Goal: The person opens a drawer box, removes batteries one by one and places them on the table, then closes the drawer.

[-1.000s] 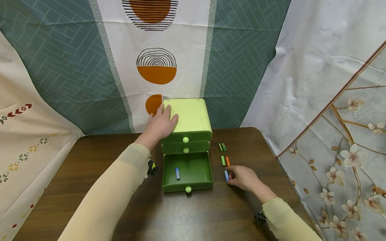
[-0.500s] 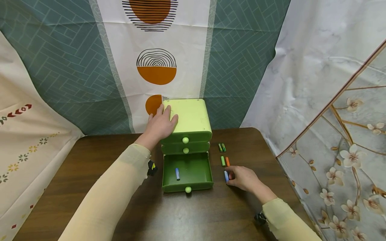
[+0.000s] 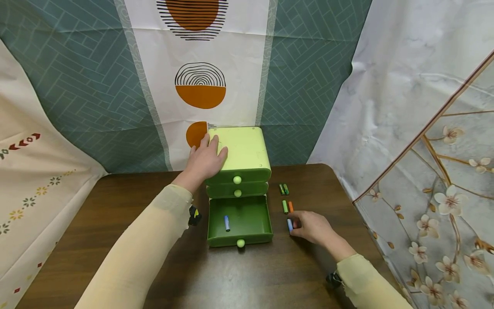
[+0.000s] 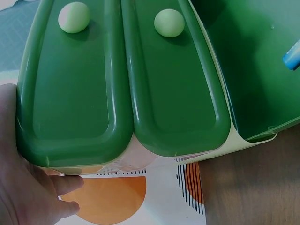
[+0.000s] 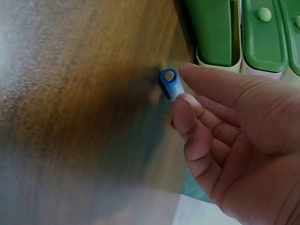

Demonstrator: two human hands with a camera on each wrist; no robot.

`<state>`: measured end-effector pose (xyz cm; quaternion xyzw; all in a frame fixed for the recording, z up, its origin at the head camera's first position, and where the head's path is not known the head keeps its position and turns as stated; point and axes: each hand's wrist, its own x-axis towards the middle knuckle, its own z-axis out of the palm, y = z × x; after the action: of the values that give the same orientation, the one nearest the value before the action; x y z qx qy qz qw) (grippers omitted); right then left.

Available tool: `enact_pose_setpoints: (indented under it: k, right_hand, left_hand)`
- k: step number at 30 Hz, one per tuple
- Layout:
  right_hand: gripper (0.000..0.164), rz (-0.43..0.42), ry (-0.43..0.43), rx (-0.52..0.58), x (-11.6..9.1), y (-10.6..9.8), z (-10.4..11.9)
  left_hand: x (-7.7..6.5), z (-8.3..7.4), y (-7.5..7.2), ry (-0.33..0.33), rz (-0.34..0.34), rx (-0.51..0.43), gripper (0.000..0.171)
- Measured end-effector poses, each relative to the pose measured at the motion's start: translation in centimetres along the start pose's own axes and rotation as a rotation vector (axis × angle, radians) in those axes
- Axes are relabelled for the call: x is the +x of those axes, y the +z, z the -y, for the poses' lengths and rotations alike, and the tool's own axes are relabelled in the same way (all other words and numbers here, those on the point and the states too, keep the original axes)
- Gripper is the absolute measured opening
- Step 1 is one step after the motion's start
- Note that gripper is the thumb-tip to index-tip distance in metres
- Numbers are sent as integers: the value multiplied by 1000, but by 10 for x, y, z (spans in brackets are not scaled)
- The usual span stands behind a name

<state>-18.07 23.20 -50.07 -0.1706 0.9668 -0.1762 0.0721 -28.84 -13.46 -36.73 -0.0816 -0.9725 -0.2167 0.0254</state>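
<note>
A small drawer cabinet with a pale green top [image 3: 245, 148] stands on the table. My left hand [image 3: 206, 159] rests spread on its upper left corner; in the left wrist view, fingers [image 4: 68, 184] reach past the cabinet's edge. The lowest drawer [image 3: 252, 212] is pulled out, and a blue battery [image 3: 227, 223] lies inside. Right of the drawer, my right hand [image 3: 312, 227] pinches another blue battery [image 3: 290, 225] at the tabletop. In the right wrist view its flat metal end [image 5: 169, 75] shows between thumb and curled fingers, which partly hide the rest.
Beyond my right hand lie a light green battery [image 3: 285, 207] and an orange battery [image 3: 291, 206]. Two dark green batteries [image 3: 284, 189] lie farther back. The upper two drawers [image 3: 237, 189] are closed. Patterned cloth [image 3: 308, 86] hangs behind and beside the table [image 3: 247, 279].
My right hand's fingers have shifted slightly around the blue battery, which has turned a little. The left hand and the drawers have stayed put.
</note>
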Motion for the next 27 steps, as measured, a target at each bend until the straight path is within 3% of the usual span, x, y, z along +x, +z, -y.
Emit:
enact_pose_setpoints:
  k: [6,12,20,27]
  right_hand:
    - [42,-18,-14,2,0,-4,1]
    - [45,-58,-24,-7,2,-14,7]
    - [50,-109,-87,-2,3,-32,29]
    - [47,-130,-139,-18,7,-34,49]
  left_hand:
    - [-1,0,0,-1,-2,-3,76]
    - [-2,-1,-1,4,-3,-7,76]
    - [-1,-1,-1,7,-3,-6,76]
    - [-3,0,-1,6,0,-8,76]
